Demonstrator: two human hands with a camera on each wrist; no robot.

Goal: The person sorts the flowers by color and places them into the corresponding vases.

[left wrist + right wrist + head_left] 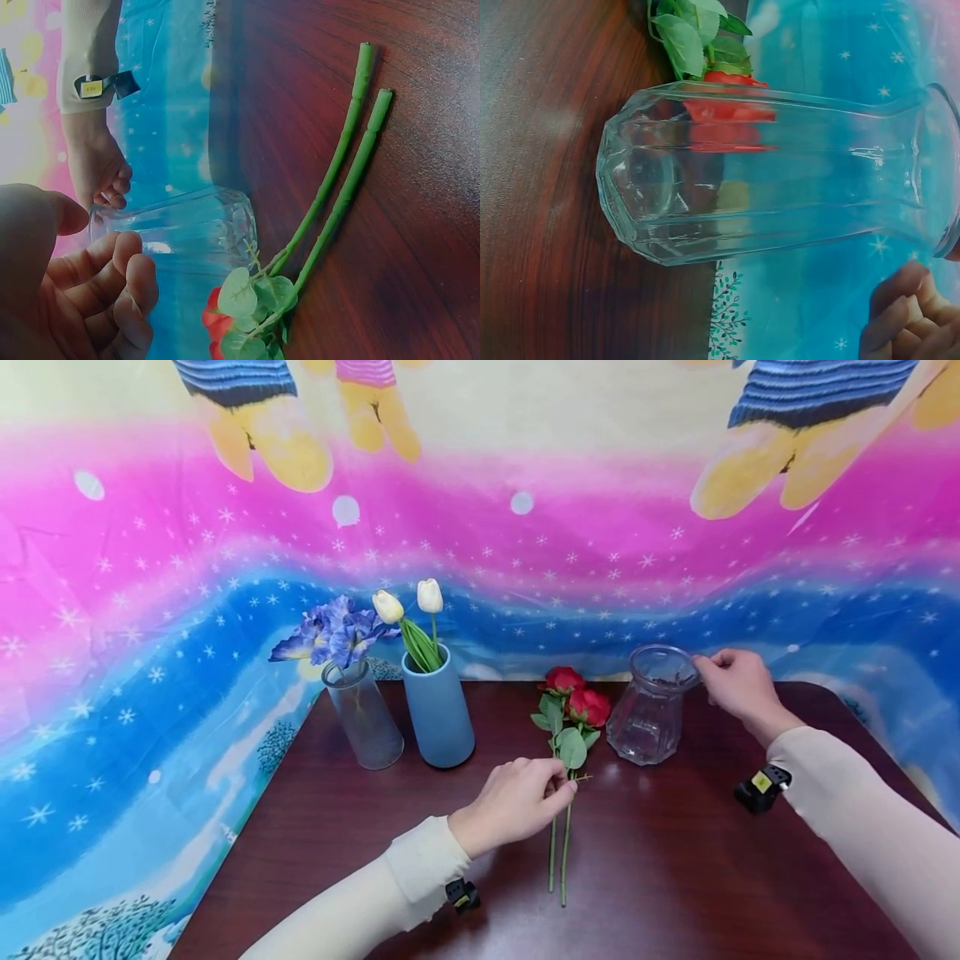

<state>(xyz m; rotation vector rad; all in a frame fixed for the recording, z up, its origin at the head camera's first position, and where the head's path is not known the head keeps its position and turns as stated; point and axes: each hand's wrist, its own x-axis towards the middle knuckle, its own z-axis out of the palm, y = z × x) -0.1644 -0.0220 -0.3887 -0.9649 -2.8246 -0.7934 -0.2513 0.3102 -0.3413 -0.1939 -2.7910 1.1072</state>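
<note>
Two red roses [588,706] with green leaves lie on the table, their cut stems [330,202] pointing toward me. Over the upper stems hovers my left hand [513,797]; its fingers are loosely bent, with a gap between thumb and fingers and nothing held in the left wrist view. A clear glass vase [647,727] with a flared rim and faceted base stands upright right of the roses. My right hand [738,685] pinches the right side of its rim between thumb and finger. Inside the vase [780,180] I see no flowers; the red seen through it is a rose behind.
At the left stands a greyish translucent vase [367,727] holding blue-purple irises [337,631]. Beside it is a blue vase [438,714] with two white tulips [429,596]. A patterned cloth [480,527] hangs behind the dark wooden table [675,877].
</note>
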